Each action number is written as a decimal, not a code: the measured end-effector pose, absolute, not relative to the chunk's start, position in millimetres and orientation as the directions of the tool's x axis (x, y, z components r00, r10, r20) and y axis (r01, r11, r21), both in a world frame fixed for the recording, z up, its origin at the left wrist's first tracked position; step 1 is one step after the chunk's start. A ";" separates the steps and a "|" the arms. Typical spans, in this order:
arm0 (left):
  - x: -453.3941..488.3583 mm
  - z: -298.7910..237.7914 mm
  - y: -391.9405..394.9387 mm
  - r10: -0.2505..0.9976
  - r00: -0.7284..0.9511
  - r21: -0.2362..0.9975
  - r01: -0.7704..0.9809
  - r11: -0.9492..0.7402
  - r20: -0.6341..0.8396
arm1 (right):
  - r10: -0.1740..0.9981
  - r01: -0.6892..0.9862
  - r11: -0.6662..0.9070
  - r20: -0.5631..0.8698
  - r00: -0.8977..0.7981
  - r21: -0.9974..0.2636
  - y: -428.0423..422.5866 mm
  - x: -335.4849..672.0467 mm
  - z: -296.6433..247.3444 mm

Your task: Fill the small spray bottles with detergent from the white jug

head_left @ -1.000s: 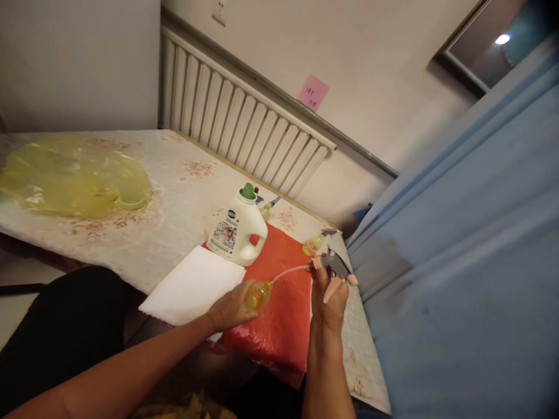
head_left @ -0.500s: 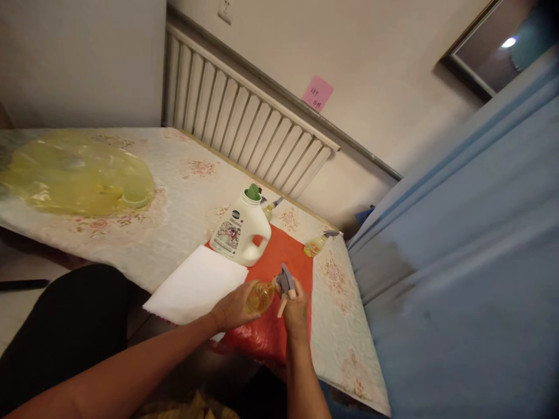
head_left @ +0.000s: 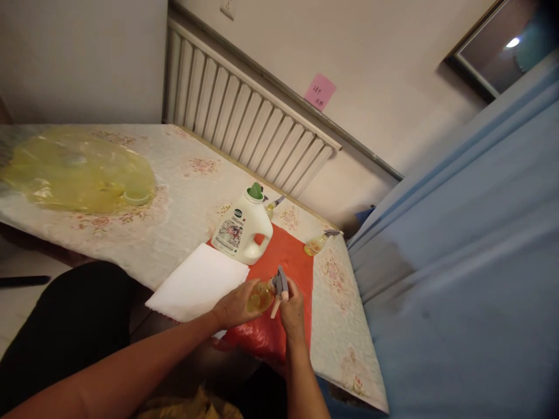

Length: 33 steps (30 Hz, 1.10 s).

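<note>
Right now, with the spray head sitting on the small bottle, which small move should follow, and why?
Probably twist the gray spray head tight with the right hand. The left hand already steadies the small yellow bottle over the red mat, and the head sits at its neck.

Bare forearms, black trousers

A home, prob. a living rm or bedroom. White ribbed radiator (head_left: 253, 110) along the wall, blue curtain (head_left: 463, 244) at right, and a surface w/ floral tablecloth (head_left: 183, 198). Laundry detergent jug (head_left: 242, 230) on it also says household.
</note>
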<state>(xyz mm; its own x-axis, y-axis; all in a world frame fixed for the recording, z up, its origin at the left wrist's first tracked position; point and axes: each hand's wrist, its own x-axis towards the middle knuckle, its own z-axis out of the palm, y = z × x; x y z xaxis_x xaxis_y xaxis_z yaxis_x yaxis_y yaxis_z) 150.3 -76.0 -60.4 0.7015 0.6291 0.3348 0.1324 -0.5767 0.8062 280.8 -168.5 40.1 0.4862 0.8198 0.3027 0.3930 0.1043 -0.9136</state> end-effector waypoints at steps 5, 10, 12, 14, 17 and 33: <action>148.8 -54.0 -78.1 0.634 0.698 0.810 0.133 -0.571 0.332 | 0.816 0.414 0.083 0.300 0.494 -0.907 -168.2 275.6 47.1; 148.5 -53.2 -77.1 0.626 0.708 0.815 0.124 -0.566 0.327 | 0.809 0.429 0.069 0.302 0.504 -0.901 -167.1 274.8 47.9; 149.3 -56.4 -76.6 0.627 0.705 0.813 0.124 -0.570 0.332 | 0.813 0.428 0.078 0.306 0.496 -0.900 -167.2 275.6 46.7; 150.2 -59.1 -76.6 0.626 0.701 0.808 0.122 -0.577 0.341 | 0.815 0.419 0.090 0.309 0.490 -0.903 -167.3 276.7 44.5; 150.7 -58.4 -77.8 0.634 0.688 0.803 0.123 -0.583 0.354 | 0.813 0.424 0.092 0.314 0.490 -0.901 -166.7 278.5 40.2; 145.6 -38.8 -75.2 0.540 0.692 0.781 -0.056 -0.622 0.480 | 0.639 0.541 -0.086 0.370 0.674 -0.837 -151.4 268.0 16.4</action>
